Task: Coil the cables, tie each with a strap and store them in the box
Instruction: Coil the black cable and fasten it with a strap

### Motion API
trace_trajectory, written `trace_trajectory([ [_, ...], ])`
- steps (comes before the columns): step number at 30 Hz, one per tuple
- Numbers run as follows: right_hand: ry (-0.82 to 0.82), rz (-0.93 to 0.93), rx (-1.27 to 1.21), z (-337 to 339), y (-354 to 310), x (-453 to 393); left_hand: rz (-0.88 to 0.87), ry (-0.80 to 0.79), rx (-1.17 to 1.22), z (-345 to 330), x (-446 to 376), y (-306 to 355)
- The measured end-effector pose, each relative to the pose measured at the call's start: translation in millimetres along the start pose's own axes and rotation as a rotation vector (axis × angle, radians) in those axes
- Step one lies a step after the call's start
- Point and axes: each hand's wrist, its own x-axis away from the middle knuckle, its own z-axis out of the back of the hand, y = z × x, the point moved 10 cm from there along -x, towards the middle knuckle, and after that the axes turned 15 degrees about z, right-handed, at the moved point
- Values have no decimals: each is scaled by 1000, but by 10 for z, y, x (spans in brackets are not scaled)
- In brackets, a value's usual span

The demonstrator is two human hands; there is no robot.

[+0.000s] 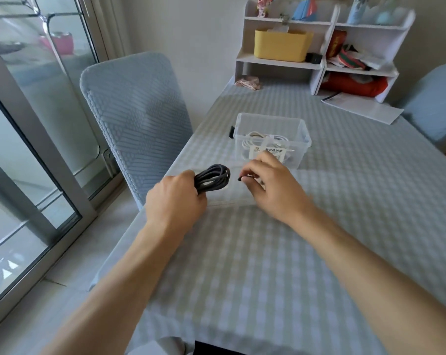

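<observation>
Left hand grips coiled dark grey cable; right hand, just right of it, pinches small black strap.

Your left hand holds the coil over the bench, near its left edge. Your right hand sits just right of the coil, pinching a strap. The box stands on the bench just behind both hands, with cables in it. A shelf stands at the bench's far end, paper before it. One chair stands left of the bench, another right.
</observation>
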Motion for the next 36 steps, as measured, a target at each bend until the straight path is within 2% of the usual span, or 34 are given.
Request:
trace_trajectory([
  [5, -55, -75, 15, 346, -69, 696, -192, -36, 3, -60, 313, 457],
  [10, -102, -156, 106, 719, -38, 1152, -273, -122, 53, -223, 687, 895],
  [18, -180, -167, 199, 1107, 39, 1617, -360, -259, 62, -548, 932, 1454],
  [22, -196, -235, 73, 1146, 120, 1774, -405, -289, 78, -642, 979, 1667],
  [28, -64, -399, -69, 1246, 485, 1794, -430, -294, 65, -768, 945, 1842],
  [32, -115, -318, -16, 1217, 515, 1712, -443, -269, 56, -748, 962, 1814],
  [36, -264, -260, 29, 1141, 643, 1753, -429, -267, 7, -780, 973, 1786],
])
